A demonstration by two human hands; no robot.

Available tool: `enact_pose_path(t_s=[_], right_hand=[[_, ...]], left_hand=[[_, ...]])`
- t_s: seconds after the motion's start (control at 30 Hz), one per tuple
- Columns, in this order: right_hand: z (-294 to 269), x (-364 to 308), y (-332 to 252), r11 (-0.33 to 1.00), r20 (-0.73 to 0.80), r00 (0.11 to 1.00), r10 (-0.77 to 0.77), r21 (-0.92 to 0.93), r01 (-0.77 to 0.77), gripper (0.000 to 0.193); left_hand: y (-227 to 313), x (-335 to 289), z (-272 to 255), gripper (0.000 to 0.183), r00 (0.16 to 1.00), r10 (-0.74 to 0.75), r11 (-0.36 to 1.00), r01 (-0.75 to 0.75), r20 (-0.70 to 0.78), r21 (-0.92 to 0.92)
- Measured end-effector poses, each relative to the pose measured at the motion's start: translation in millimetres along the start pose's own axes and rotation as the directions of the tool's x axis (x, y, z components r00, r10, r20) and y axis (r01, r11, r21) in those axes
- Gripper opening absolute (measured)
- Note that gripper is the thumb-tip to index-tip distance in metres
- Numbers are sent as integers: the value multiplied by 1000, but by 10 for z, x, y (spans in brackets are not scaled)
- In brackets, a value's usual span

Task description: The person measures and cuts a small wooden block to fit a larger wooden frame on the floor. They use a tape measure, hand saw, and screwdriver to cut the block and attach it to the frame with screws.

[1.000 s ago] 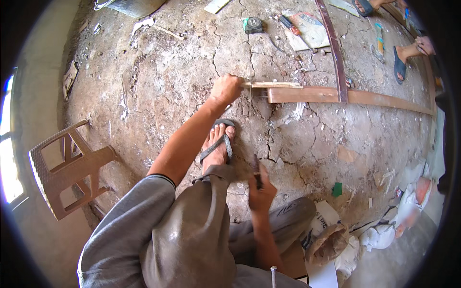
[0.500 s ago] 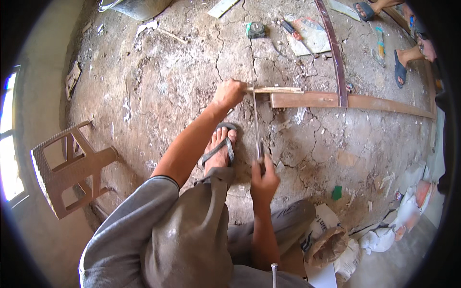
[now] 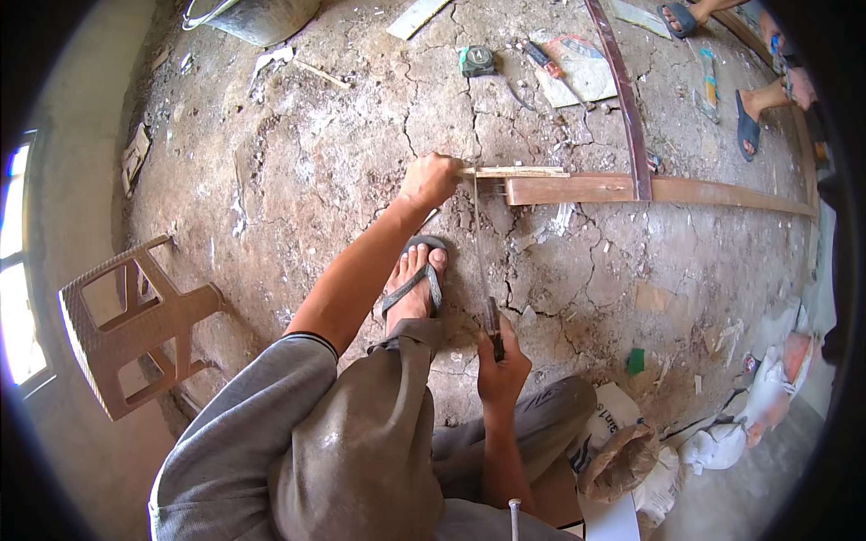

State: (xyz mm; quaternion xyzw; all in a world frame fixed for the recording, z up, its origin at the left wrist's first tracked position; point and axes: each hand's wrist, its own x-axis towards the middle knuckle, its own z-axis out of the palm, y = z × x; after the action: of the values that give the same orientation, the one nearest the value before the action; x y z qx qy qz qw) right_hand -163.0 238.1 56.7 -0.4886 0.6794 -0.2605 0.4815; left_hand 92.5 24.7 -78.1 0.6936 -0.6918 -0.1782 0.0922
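Note:
My left hand (image 3: 431,178) is closed round the near end of a thin wood strip (image 3: 523,171), which rests along the end of a longer brown wood bar (image 3: 573,188). In my right hand (image 3: 503,365) is the dark handle of a hand saw (image 3: 492,316). Its narrow blade runs away from me and crosses the strip just right of my left fist. Both tools of my grip are low, close to the dirt floor. My sandalled foot (image 3: 415,284) stands left of the saw.
A tape measure (image 3: 475,61) and a screwdriver (image 3: 546,61) lie beyond the wood. A dark red bar (image 3: 622,99) crosses the brown one. A plastic stool (image 3: 144,316) stands left, a bucket (image 3: 257,16) at far left. Another person's sandalled foot (image 3: 749,122) is at far right.
My right hand has drawn the saw back toward me a little. My left hand stays on the strip, almost unmoved.

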Motion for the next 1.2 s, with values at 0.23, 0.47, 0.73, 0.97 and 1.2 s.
enact_pose_path(t_s=[0.23, 0.47, 0.73, 0.97, 1.2], right_hand=[[-81, -520, 45, 966, -4, 995, 101, -239, -99, 49], [-747, -1272, 513, 982, -338, 941, 32, 187, 33, 50], [-396, 164, 910, 958, -451, 889, -80, -282, -56, 55], [-189, 207, 1207, 879, -184, 983, -10, -470, -79, 62], [-425, 360, 916, 912, -326, 942, -78, -404, -64, 37]], left_hand=[[16, 22, -17, 16, 997, -10, 1000, 10, 78, -5], [-233, -344, -343, 53, 986, -117, 813, 27, -118, -581], [-22, -1611, -253, 24, 850, -513, 544, 216, -118, -810], [-136, -346, -566, 45, 877, -292, 784, -9, -381, -621], [-347, 1842, -495, 97, 966, 238, 956, -251, -97, -151]])
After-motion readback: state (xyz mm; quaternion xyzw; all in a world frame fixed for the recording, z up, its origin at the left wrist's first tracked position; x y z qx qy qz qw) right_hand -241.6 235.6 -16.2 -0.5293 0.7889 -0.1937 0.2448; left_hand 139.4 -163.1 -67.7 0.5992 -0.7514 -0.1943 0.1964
